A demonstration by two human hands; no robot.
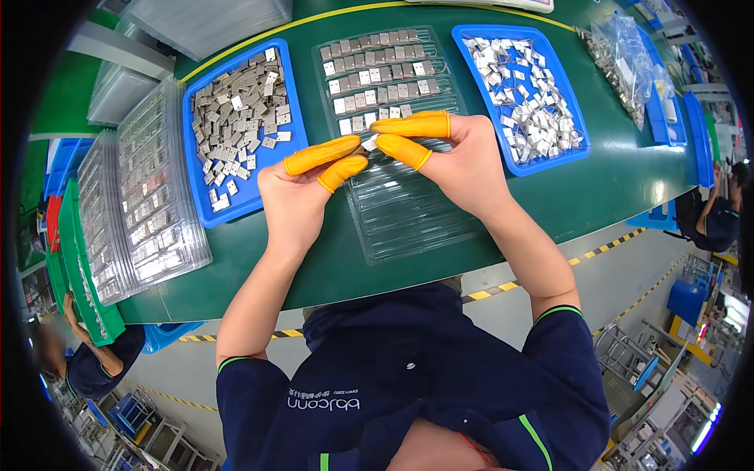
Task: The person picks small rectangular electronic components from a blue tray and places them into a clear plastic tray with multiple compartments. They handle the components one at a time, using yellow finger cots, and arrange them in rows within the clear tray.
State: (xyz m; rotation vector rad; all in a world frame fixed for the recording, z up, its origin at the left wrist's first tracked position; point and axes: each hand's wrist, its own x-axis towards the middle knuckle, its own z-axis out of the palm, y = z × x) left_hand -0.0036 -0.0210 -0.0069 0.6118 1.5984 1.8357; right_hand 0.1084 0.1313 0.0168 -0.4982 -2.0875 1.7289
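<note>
My left hand [297,196] and my right hand [470,165] meet over the clear plastic tray [408,224], thumbs and forefingers in yellow finger cots. Between the right fingertips is a small white connector [370,144]. The left thumb and forefinger pinch a small grey metal piece, mostly hidden, right against it. Rows of small grey and white pieces [377,76] fill the far part of the tray; its near slots are bare. To the left, a blue tray [250,196] holds many loose grey metal pieces [243,102]. Many white connectors [542,118] lie in the blue tray [514,168] at right.
Stacked clear trays [149,188] with pieces in them stand at the left edge of the green table [330,275]. A clear plastic bag [624,59] lies at far right beside blue bins [695,133]. Other people work at the far left and far right.
</note>
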